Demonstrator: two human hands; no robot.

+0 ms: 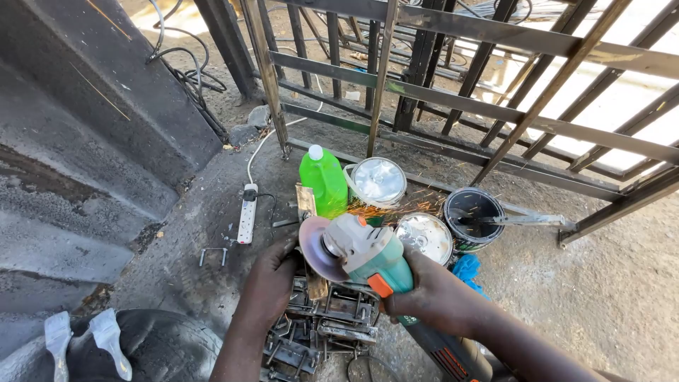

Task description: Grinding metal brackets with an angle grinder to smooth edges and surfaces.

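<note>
The angle grinder [368, 258], teal and grey with an orange switch, sits just below the middle of the view, its disc [316, 249] turned toward nine o'clock and touching a small upright metal piece [307, 201] whose lower part passes behind the disc. Orange sparks [396, 209] fly from the contact toward three o'clock. The right hand [431, 297] comes in from five o'clock with its fingers clenched around the grinder's body. The left hand [272, 283] comes in from six o'clock and rests at the disc's lower left, its fingers curled down at the metal piece and the stack beneath; whether they grip the piece cannot be told, since the disc hides it. Below both hands, toward six o'clock, lies a pile of small welded steel brackets [322, 332]. At twelve o'clock from the grinder stands a bright green plastic bottle [323, 180] with a white cap, and just to its right an open paint tin [377, 182]; another tin [424, 237] sits at two o'clock, and a black bucket [472, 212] with a stick in it stands farther toward three. A white power strip [247, 212] lies at ten o'clock on the dirt ground [608, 297]. A steel gate frame [495, 120] leans across the upper right.
</note>
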